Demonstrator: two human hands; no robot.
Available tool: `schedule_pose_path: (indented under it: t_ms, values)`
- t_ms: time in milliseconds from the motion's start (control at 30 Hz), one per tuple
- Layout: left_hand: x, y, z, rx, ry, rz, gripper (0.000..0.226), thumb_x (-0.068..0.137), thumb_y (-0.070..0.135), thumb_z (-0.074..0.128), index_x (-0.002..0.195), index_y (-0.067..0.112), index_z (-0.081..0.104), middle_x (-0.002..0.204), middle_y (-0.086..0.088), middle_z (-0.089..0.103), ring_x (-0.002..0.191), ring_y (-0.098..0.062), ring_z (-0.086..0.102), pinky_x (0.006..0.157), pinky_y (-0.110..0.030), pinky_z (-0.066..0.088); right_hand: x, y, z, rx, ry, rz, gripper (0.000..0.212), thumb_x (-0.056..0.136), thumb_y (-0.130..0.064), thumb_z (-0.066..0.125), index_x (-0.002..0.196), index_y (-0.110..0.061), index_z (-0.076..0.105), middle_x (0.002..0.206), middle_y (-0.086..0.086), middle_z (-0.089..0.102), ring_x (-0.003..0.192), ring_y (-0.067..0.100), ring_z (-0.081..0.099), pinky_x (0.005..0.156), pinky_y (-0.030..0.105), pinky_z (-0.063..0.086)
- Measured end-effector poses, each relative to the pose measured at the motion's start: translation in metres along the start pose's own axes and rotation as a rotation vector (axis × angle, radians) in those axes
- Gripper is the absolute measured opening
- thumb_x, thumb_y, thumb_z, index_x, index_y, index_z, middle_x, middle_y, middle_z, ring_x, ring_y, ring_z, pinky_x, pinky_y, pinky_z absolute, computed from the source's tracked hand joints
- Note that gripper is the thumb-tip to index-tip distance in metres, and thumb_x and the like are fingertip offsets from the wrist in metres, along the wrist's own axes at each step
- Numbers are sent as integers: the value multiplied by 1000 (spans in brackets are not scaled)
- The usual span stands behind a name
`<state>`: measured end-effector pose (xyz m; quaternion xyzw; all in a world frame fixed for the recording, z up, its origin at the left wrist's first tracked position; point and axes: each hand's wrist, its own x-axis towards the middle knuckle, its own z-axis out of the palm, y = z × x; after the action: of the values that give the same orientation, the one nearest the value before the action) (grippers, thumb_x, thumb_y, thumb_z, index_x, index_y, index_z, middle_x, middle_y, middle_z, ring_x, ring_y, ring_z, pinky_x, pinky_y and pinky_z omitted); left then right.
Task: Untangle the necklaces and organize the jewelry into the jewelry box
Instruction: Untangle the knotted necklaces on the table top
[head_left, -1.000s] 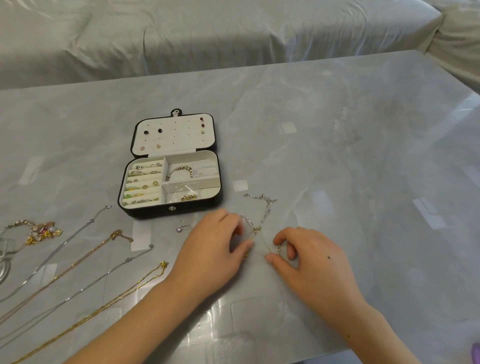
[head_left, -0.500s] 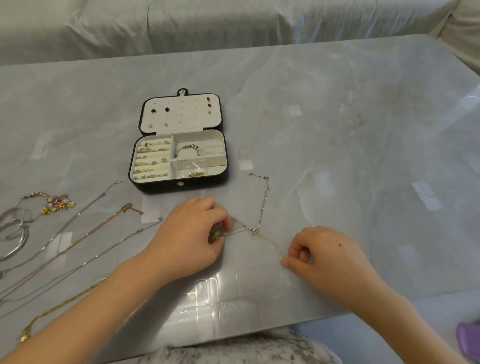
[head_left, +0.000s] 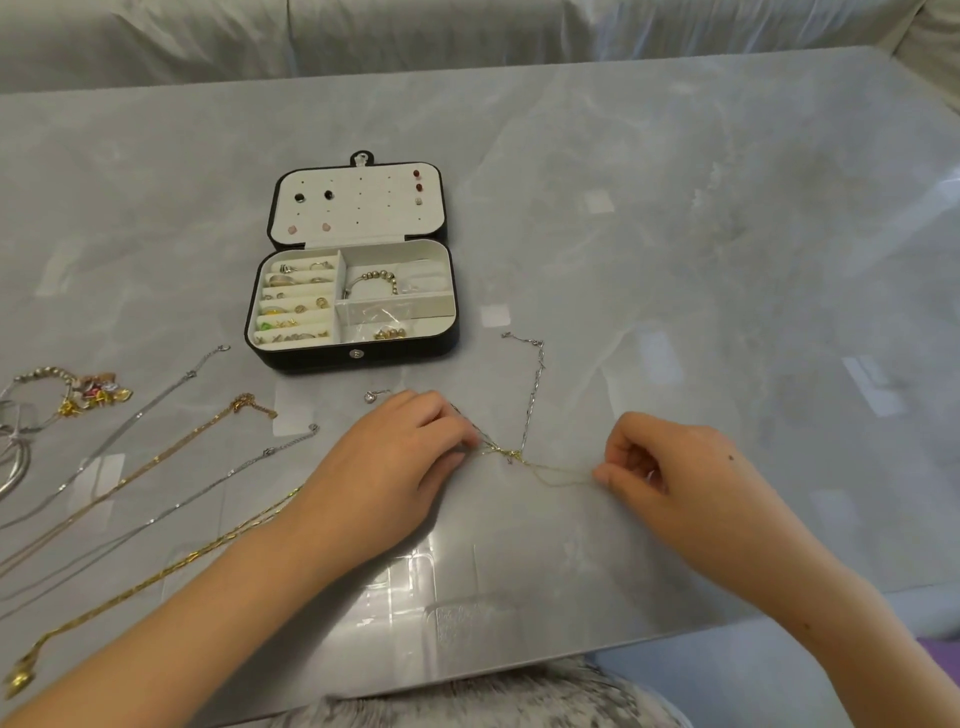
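The tangled chains (head_left: 511, 456) lie on the table (head_left: 727, 260) between my hands, just in front of the open box (head_left: 311, 361). My left hand (head_left: 395, 467) pinches them beside the knot; my right hand (head_left: 675, 467) pinches the gold strand's end. Straightened necklaces (head_left: 156, 462) lie far left.

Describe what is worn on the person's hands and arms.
Both the left hand and right hand are ungloved. The forearms show no sleeves, watch or bracelet up to the picture's edge. A small dark mark sits on the right hand's back.
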<state>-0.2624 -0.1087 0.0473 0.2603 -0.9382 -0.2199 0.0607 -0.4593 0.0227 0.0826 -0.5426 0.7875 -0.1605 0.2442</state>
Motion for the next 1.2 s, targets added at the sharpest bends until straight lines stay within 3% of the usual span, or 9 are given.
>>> schedule_pose_path:
  t_ms: [233,333,433,567,767,1000,1100,1200]
  values:
    - [-6,-1,-4,-13,-39,-45,31,82,35,38,80,16,62,80,4,56,73,-16,53,68,-23,38,3,5,0,39,-6,19,15,80,-14,68,82,-26,60,71,-10,59,70,5,53,65,11,37]
    - [-8,2,-9,-14,-49,-59,18,79,33,57,76,16,63,76,4,55,67,-13,50,58,-16,35,5,7,2,8,3,23,12,81,-15,66,84,-25,62,70,-10,58,72,5,53,67,13,37]
    - [-11,2,-10,-17,-66,-84,13,80,24,71,86,15,65,83,7,52,72,-9,45,63,-9,32,5,9,4,-31,32,31,10,81,-15,65,84,-24,64,71,-10,57,72,6,52,66,16,37]
    - [-12,0,-11,-78,-95,-102,12,86,20,63,98,18,62,83,19,44,75,2,44,72,-7,34,6,12,4,-55,63,48,9,81,-16,66,84,-24,64,72,-9,57,73,7,52,66,22,40]
    - [1,4,-24,-127,-93,-110,7,86,16,63,92,19,66,81,18,50,80,8,47,74,-4,34,6,13,5,-68,47,42,8,82,-18,65,85,-25,63,72,-9,57,74,6,51,66,17,38]
    - [46,5,-40,-69,-62,-4,10,89,14,59,94,19,67,87,9,51,73,-2,46,71,-12,37,8,15,4,-51,33,43,8,82,-19,66,85,-26,63,71,-11,57,75,4,51,67,18,38]
    - [62,7,-34,36,-27,74,14,89,12,57,96,17,68,90,5,52,83,-14,49,77,-35,43,8,15,4,-63,21,32,7,83,-21,65,86,-27,62,71,-12,55,74,3,50,67,18,38]
    - [71,6,-26,203,-6,211,8,83,9,64,87,14,69,86,-4,58,82,-28,54,62,-37,45,7,15,3,-68,13,24,8,83,-21,64,87,-27,62,72,-12,55,74,3,49,67,16,37]
